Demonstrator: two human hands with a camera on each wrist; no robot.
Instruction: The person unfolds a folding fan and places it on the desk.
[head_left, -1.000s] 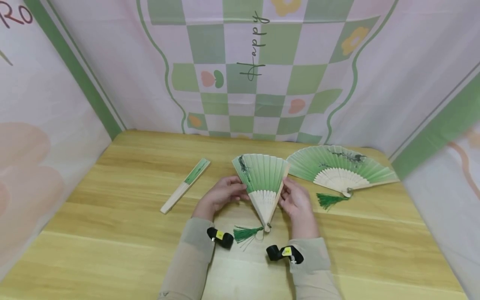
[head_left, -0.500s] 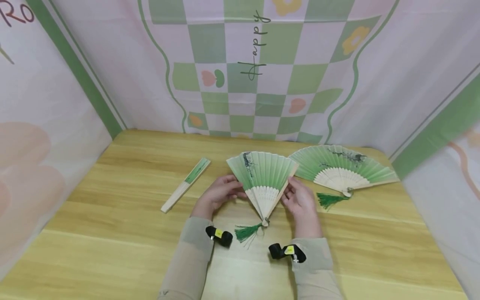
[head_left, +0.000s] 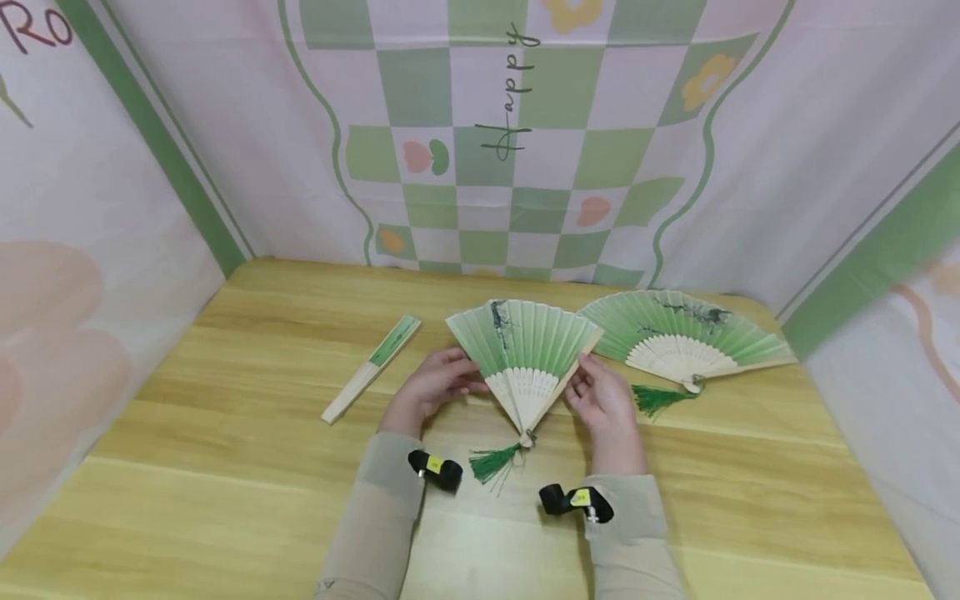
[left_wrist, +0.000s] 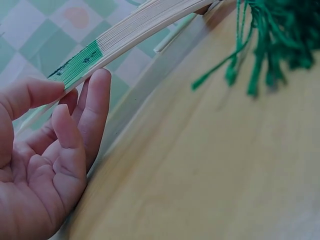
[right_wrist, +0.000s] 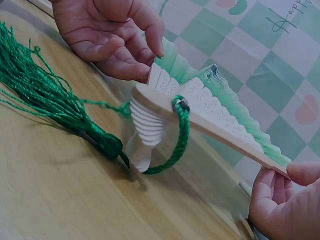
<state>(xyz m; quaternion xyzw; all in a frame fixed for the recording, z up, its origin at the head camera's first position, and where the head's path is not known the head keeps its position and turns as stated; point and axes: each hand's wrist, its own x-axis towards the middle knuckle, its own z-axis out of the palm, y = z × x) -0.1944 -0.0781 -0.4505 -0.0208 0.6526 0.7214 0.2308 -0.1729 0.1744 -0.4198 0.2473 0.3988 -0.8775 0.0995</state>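
Observation:
A green folding fan with pale ribs is partly spread between both hands, its pivot pointing toward the person. By its left edge the left hand pinches it between thumb and fingers, as the left wrist view also shows. The right hand pinches the outer rib on the other side; in the right wrist view the thumb lies over that rib with fingers beneath. A green tassel hangs from the pivot and trails to the table.
At the back right lies a second folding fan, fully spread, with its own green tassel. A closed folding fan lies slantwise left of the left hand. Behind the wooden table rises a checkered cloth backdrop.
The held fan has spread wider, its left edge going left and its right edge going right. Its pivot has shifted slightly away from the person. The right hand has moved a little right.

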